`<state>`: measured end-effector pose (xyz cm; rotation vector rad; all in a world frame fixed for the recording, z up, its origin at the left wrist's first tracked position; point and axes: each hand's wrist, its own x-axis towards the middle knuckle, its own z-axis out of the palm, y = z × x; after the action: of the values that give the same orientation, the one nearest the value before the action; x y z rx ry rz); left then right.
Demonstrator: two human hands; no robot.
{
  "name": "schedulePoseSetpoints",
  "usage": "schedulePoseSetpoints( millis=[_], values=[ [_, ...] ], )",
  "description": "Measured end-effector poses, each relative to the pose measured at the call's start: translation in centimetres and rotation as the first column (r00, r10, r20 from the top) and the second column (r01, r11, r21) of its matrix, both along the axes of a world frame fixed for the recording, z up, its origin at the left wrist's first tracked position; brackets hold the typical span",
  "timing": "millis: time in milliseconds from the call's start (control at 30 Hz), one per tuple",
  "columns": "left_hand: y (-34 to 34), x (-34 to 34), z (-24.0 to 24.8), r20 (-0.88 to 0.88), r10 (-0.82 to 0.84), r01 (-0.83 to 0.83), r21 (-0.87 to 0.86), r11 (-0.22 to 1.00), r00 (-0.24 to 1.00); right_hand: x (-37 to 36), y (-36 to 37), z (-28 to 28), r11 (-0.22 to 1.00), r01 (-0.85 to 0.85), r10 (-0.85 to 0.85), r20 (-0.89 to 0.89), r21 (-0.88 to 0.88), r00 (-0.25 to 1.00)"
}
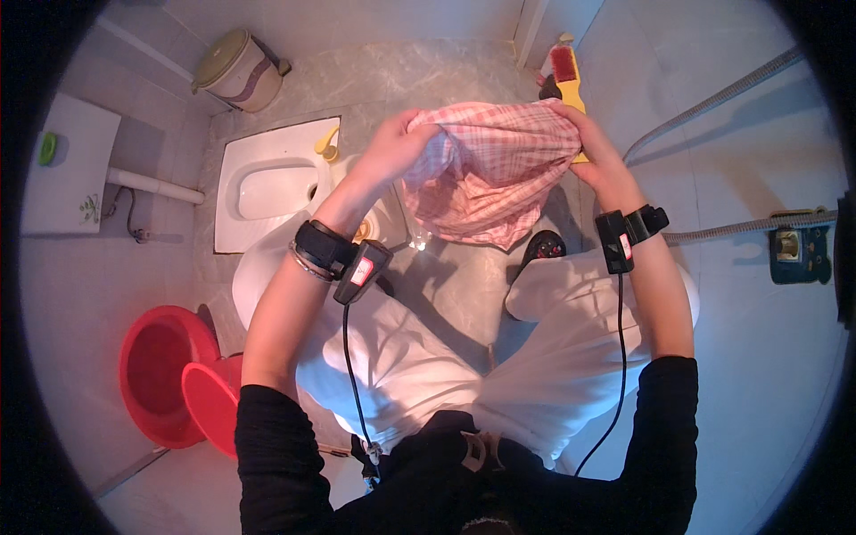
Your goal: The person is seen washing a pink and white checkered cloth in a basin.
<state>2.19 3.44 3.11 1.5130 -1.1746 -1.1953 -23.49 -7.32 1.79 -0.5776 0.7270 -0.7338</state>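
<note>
**Holding out pink checked cloth (504, 169) above grey floor (464, 290)**

Flanked at near left by red basins (153, 379). Pinching cloth edges with left hand (404, 145) and right hand (596, 147), ahead of white-clad knees (557, 290). Running crosswise in long axis, with a drooping corner pointing back kneeward. Hiding part of a yellow brush (569, 87) behind right hand. Bordered farther left by squat toilet (250, 149), then lidded bin (248, 82) near pale wall (383, 18).
</note>
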Motion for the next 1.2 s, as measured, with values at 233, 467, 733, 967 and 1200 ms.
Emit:
schedulePoseSetpoints(
  millis=[233, 467, 733, 967, 1200],
  values=[
    [-0.2, 0.1, 2.1, -0.118, -0.037, 0.047, 0.082, 0.996, 0.992, -0.8, -1.0, -1.3, 0.962, 0.114, -0.174, -0.234, -0.25, 0.957],
    [0.7, -2.0, 2.5, 0.026, -0.127, 0.126, 0.022, 0.992, 0.992, -0.4, -0.7, -0.8, 0.992, 0.097, -0.109, -0.173, -0.077, 0.979],
    [1.0, -1.1, 3.0, -0.125, -0.101, 0.126, 0.207, 0.97, 0.987, 0.3, 0.4, 0.9, 0.991, 0.035, -0.069, -0.268, -0.131, 0.961],
    [0.0, -1.4, -0.3, -0.285, -0.02, 0.041, 0.066, 0.997, 0.958, 0.2, -0.8, 0.3, 0.994, -0.05, 0.021, -0.271, -0.101, 0.962],
    [-0.5, -2.6, -1.0, -0.454, -0.026, 0.144, 0.228, 0.963, 0.891, 0.6, -0.6, 0.1, 0.99, 0.01, -0.043, -0.234, -0.141, 0.971]
  ],
)
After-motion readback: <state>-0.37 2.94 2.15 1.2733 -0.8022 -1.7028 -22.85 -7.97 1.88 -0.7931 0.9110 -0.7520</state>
